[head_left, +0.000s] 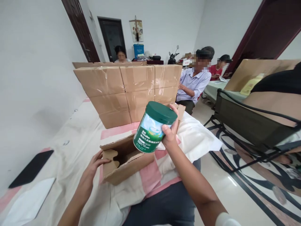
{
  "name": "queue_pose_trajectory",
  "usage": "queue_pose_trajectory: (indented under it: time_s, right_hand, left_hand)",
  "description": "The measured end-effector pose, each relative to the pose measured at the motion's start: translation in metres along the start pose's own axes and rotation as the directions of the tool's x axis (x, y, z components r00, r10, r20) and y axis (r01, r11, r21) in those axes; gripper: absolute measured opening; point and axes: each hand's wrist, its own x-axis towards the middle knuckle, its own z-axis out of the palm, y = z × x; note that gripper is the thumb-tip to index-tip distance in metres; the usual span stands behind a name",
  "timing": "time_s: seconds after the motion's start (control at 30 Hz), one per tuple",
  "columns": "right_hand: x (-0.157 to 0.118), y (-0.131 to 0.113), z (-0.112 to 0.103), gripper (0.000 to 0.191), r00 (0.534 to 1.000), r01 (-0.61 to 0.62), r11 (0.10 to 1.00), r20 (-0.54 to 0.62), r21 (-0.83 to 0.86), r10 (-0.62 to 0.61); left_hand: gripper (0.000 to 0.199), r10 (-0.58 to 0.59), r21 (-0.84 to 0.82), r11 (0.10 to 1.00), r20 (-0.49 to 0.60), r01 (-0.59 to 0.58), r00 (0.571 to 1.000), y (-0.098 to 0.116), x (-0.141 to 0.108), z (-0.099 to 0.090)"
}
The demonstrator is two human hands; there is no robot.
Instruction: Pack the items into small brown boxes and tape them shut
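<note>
Right hand (169,131) is clamped on the tin (144,138), thumb on the front; its other fingers go round the right side and are mostly hidden behind it. Tin is held tilted above the right part of the open box (131,171); it blocks the far right corner, and I can't tell if its base touches the rim. Box interior is mostly shadow, contents not readable. Left hand (92,169) has fingertips on the box's left end, at the inner flap; thumb is out of sight, so can't tell if it's pinching or just resting. Small print on the tin is too fine to read. The carton stack (127,84) has its lower right covered by tin and hand; a smaller cardboard piece (181,111) behind the right hand is only partly visible. White sheet (28,204) is cut off at lower left, below a flat black slab (31,168). Materials: tin is a rounded can, smooth dark green lid, glossy printed wall. Box is plain brown corrugated, rough-edged, flap with curved cutouts. Stack is squared cardboard under shiny clear tape. Cloth (68,169) is creased, cream with pink bands.
</note>
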Motion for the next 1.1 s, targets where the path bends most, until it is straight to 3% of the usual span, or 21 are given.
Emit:
queue_pose_trajectory:
  time_s: [0.07, 0.17, 0.27, 0.37, 0.43, 0.5, 0.6, 0.7, 0.8, 0.93, 1.0, 1.1]
  right_hand:
    - [0.0, 0.005, 0.006, 0.1, 0.999, 0.028, 0.999, 0.028, -0.022, -0.027]
    - [0.002, 0.011, 0.014, 0.096, 0.996, 0.077, 0.995, 0.04, -0.058, -0.075]
    - [0.002, 0.016, 0.019, 0.095, 0.994, 0.086, 0.995, 0.074, -0.048, -0.082]
    - [-0.002, 0.017, 0.024, 0.099, 0.986, 0.084, 0.996, 0.147, 0.003, -0.083]
    - [-0.006, 0.018, 0.028, 0.1, 0.964, 0.119, 0.993, 0.237, 0.018, -0.12]
    - [-0.01, 0.02, 0.032, 0.1, 0.913, 0.209, 0.978, 0.354, 0.022, -0.203]
    - [-0.016, 0.025, 0.037, 0.103, 0.777, 0.364, 0.931, 0.554, -0.009, -0.299]
    - [-0.02, 0.029, 0.041, 0.107, 0.628, 0.425, 0.903, 0.736, -0.055, -0.251]
    - [-0.024, 0.03, 0.044, 0.105, 0.535, 0.421, 0.907, 0.811, -0.015, -0.235]
    - [-0.025, 0.03, 0.045, 0.101, 0.532, 0.423, 0.906, 0.803, 0.022, -0.268]
    - [-0.026, 0.032, 0.044, 0.099, 0.546, 0.416, 0.909, 0.8, -0.001, -0.249]
    - [-0.027, 0.037, 0.043, 0.097, 0.546, 0.398, 0.917, 0.813, -0.04, -0.201]
  left_hand:
    - [0.05, -0.06, 0.15, 0.987, 0.048, 0.052, 0.997, 0.005, 0.004, -0.005]
    - [0.084, -0.129, 0.315, 0.946, 0.167, 0.071, 0.978, 0.016, 0.009, -0.01]
    - [0.096, -0.165, 0.395, 0.917, 0.242, 0.059, 0.956, 0.028, 0.013, -0.016]
    - [0.088, -0.142, 0.406, 0.914, 0.303, 0.008, 0.942, 0.04, 0.019, -0.018]
    - [0.068, -0.093, 0.407, 0.912, 0.321, -0.048, 0.942, 0.045, 0.023, -0.017]
    - [0.048, -0.038, 0.442, 0.891, 0.303, -0.105, 0.952, 0.048, 0.026, -0.014]
    - [0.034, 0.051, 0.527, 0.83, 0.261, -0.186, 0.964, 0.043, 0.029, -0.011]
    - [0.031, 0.097, 0.559, 0.797, 0.257, -0.229, 0.962, 0.036, 0.029, -0.012]
    - [0.032, 0.066, 0.508, 0.837, 0.275, -0.203, 0.959, 0.035, 0.026, -0.014]
    - [0.035, 0.029, 0.34, 0.935, 0.211, -0.101, 0.977, 0.04, 0.02, -0.011]
    - [0.042, 0.04, 0.217, 0.975, 0.077, -0.056, 0.996, 0.038, 0.016, -0.008]
    - [0.056, 0.086, 0.03, 0.996, -0.122, -0.083, 0.989, 0.03, 0.009, -0.003]
